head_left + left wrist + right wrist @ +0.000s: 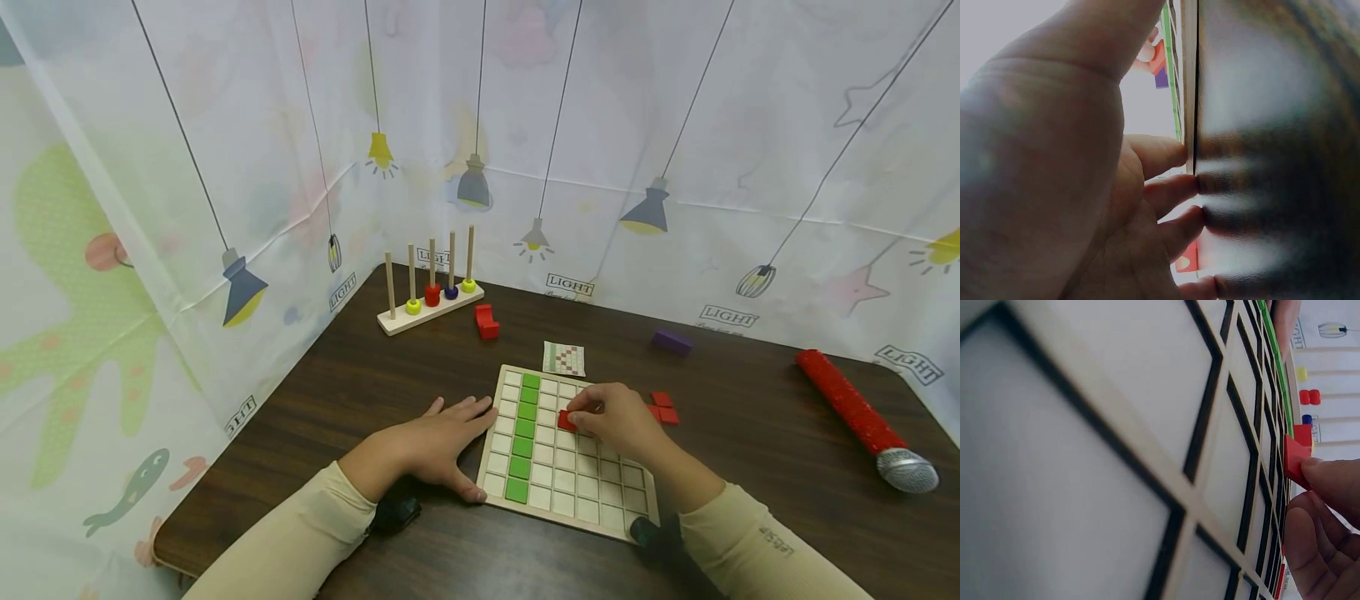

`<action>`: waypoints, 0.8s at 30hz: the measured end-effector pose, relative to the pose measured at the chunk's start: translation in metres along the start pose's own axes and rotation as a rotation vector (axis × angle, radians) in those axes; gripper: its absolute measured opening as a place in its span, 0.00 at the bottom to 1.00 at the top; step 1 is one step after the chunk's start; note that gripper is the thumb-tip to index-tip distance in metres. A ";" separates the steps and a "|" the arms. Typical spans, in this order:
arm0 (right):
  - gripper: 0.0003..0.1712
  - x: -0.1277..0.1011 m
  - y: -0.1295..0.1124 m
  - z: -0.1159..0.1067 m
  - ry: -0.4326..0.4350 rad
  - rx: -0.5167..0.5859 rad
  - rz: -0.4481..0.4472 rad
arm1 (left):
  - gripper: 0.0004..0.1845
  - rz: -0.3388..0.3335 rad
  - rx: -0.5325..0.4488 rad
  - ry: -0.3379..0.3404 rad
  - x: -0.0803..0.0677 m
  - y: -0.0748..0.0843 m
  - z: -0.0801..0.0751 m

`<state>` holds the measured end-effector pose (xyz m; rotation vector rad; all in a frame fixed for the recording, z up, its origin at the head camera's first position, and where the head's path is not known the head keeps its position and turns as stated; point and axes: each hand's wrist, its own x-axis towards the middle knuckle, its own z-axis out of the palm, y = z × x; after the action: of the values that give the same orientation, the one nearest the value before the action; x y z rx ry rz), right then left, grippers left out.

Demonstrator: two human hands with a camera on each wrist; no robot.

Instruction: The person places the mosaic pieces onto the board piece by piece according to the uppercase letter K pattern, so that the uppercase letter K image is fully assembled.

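A wooden grid board [600, 507] lies on the dark table, with a column of green tiles [524, 436] set in its second column. My right hand [609, 418] pinches a red tile [566, 421] over the board's middle cells; the same red tile [1296, 459] shows at my fingertips in the right wrist view. My left hand [442, 442] lies flat on the table, fingers straight, touching the board's left edge [1190, 87]. A few loose red tiles [663, 407] lie just right of the board.
A small pattern card [564, 358] lies behind the board. Farther back stand a peg rack with coloured rings [431, 292], a red block [487, 321] and a purple block [671, 341]. A red microphone [862, 417] lies at the right. Curtains enclose the table.
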<state>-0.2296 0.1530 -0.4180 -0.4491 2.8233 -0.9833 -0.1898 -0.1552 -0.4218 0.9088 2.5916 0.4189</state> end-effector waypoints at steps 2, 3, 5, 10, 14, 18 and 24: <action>0.03 0.000 -0.001 0.000 -0.001 -0.003 -0.002 | 0.63 0.000 -0.001 0.000 0.000 0.000 0.000; 0.03 0.000 -0.001 0.000 -0.001 -0.004 -0.004 | 0.63 0.001 0.000 -0.001 0.000 0.000 0.000; 0.04 0.000 -0.002 0.000 0.000 -0.007 -0.010 | 0.63 0.003 -0.002 0.000 0.000 0.000 0.000; 0.05 0.000 -0.002 0.001 -0.009 -0.011 -0.020 | 0.63 0.004 -0.005 -0.004 -0.001 0.000 0.000; 0.05 0.000 0.001 -0.002 -0.017 -0.007 -0.016 | 0.63 0.001 -0.005 -0.008 0.000 0.000 0.000; 0.05 -0.001 0.010 -0.010 -0.013 0.010 0.002 | 0.63 -0.002 -0.003 -0.007 0.000 -0.001 0.000; 0.07 -0.002 0.028 -0.025 0.003 -0.009 0.062 | 0.63 -0.004 -0.009 -0.005 0.000 -0.001 0.000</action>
<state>-0.2392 0.1896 -0.4159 -0.3593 2.8269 -0.9611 -0.1905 -0.1560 -0.4221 0.9000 2.5845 0.4261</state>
